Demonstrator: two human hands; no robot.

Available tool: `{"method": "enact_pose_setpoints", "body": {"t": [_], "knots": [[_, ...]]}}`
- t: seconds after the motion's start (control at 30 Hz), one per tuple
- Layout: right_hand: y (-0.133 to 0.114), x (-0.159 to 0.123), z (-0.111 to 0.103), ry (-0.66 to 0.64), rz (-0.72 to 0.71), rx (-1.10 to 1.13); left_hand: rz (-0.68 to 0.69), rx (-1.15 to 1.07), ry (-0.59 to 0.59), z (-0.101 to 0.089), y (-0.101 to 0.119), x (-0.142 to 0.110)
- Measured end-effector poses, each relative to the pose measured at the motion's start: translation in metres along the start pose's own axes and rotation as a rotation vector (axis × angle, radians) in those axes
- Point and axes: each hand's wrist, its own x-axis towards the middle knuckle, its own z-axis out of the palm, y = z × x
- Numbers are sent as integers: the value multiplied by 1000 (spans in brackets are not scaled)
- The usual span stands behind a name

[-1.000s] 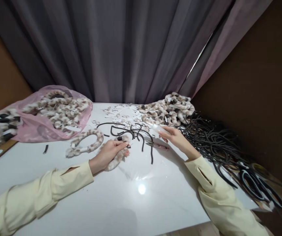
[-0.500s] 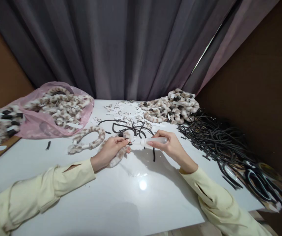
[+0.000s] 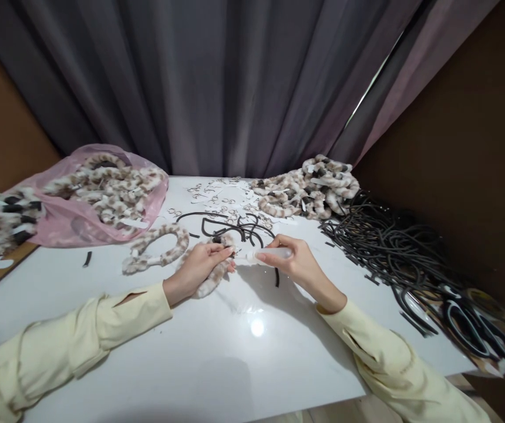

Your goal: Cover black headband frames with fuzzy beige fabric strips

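My left hand (image 3: 202, 267) is closed on a spotted plush strap (image 3: 211, 284), pinching it near a black end that shows above the fingers. My right hand (image 3: 292, 258) grips a whitish squeeze bottle (image 3: 282, 252) with a narrow nozzle. The nozzle points left and reaches my left fingertips; whether it touches the strap, I cannot tell. Left of my hands lies another plush strap (image 3: 177, 249) bent into a loop. Just beyond them are several black cords (image 3: 206, 229), partly hidden by my right hand.
A pink plastic bag (image 3: 54, 226) of plush straps stands at the left. Small metal rings (image 3: 228, 202) lie at the back, beside a heap of plush straps (image 3: 309, 188). A tangle of black cords (image 3: 384, 235) and large scissors (image 3: 468, 329) occupy the table's right side.
My right hand has brought the squeeze bottle left and down, from above the pliers to my left fingertips. My left hand keeps hold of the plush strap in nearly the same place.
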Motion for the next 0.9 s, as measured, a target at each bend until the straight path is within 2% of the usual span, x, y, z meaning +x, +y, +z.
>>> {"method": "enact_pose_setpoints", "body": {"t": [0.9], "knots": [[1, -1, 1, 19, 2, -26, -7, -25, -1, -1, -4, 3]]}}
